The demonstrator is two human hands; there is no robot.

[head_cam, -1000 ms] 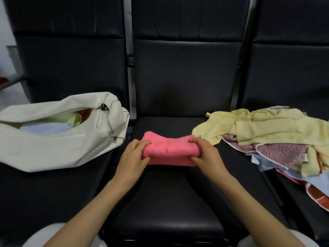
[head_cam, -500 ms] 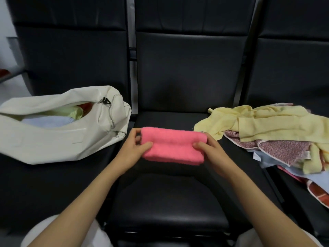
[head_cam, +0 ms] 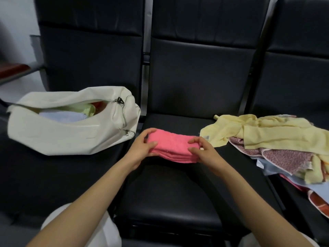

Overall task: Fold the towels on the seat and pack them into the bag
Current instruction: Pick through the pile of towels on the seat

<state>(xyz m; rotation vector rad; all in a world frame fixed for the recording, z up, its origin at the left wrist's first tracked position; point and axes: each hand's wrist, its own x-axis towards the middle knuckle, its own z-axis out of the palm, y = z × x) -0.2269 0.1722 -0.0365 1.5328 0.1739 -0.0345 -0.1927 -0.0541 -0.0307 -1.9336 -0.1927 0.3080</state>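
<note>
Over the middle seat (head_cam: pixel 174 202), my left hand (head_cam: pixel 142 148) grips one end of the folded pink towel (head_cam: pixel 171 147); my right hand (head_cam: pixel 204 152) pinches the other. White bag (head_cam: pixel 67 138) lies left.

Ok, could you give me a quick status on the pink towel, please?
Left hand and right hand hold folded pink towel. Bag open alongside. Nothing between.

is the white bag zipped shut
No, the white bag gapes open along its top, showing a light blue towel and a green towel inside.
</note>
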